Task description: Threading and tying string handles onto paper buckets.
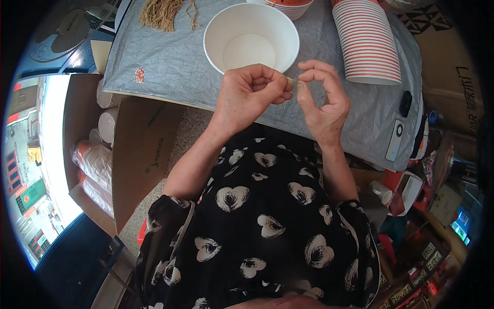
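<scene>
My left hand [249,98] is closed, its thumb and fingers pinching a small piece of tan twine [289,83]. Close beside it, my right hand [327,100] brings thumb and forefinger together at the loose end of that twine, with the other fingers curled above. Both hands are over the near edge of the table, just in front of a large white paper bowl [249,47]. The bowl stands upright with its inside showing. At the far left of the table lies a bundle of tan twine strands [160,14].
A long stack of paper bowls with red edges [368,46] lies at the right, and more stacked bowls [288,7] stand behind. A black object [405,104] and a white device [395,140] lie near the right edge. At left, an open cardboard box [139,154] holds wrapped bowls.
</scene>
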Available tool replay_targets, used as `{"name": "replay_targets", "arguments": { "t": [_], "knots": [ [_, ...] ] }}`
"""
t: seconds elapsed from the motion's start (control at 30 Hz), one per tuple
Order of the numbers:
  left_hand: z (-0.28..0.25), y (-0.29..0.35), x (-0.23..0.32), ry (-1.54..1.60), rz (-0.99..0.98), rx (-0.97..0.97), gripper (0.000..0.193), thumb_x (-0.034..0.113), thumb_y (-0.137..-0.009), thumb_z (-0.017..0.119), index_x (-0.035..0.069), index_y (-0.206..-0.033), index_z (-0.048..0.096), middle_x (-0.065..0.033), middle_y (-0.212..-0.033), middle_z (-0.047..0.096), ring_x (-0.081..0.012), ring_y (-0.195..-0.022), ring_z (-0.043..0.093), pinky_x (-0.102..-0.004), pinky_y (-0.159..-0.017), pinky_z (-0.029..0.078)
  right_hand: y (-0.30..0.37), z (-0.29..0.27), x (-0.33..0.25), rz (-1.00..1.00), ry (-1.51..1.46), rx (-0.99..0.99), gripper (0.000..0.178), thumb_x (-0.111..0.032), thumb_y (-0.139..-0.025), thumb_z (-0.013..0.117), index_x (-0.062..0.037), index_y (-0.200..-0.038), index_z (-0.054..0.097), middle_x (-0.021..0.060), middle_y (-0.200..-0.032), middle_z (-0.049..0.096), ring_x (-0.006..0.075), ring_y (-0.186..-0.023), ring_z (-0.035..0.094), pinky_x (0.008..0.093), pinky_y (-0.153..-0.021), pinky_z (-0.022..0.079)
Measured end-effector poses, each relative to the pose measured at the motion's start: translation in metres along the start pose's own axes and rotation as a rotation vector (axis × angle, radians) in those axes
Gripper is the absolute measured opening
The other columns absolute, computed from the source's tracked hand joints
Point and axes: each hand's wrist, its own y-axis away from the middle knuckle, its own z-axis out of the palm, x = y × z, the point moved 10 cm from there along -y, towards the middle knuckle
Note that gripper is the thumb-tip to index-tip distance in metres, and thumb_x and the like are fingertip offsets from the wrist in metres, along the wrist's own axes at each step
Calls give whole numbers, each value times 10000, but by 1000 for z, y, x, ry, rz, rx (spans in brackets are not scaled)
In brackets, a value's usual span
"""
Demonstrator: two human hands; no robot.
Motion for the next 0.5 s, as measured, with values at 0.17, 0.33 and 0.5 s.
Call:
{"name": "replay_targets", "arguments": {
  "t": [0.17,0.33,0.5],
  "knots": [
    [2,2,3,-52,26,-17,164,59,-943,666,-102,-974,658,-141,-878,729,-159,-830,728,-249,-729,610,-1,9,-17,-138,219,-87,105,21,-806,683,-12,-894,636,88,-1113,670,165,-1053,615,313,-942,465],
    [3,1,2,-35,16,-6,163,56,-944,659,-104,-971,659,-137,-877,729,-151,-832,725,-245,-730,607,-1,2,0,-24,42,-25,88,15,-809,685,-11,-879,638,87,-1110,669,173,-1055,617,316,-945,464],
    [3,2,4,-54,17,-30,153,47,-945,649,-103,-974,660,-133,-876,729,-150,-832,724,-248,-738,607,-2,3,-6,-16,28,-48,77,17,-807,686,-4,-860,634,95,-1106,667,177,-1054,617,309,-942,466]
  ]
}}
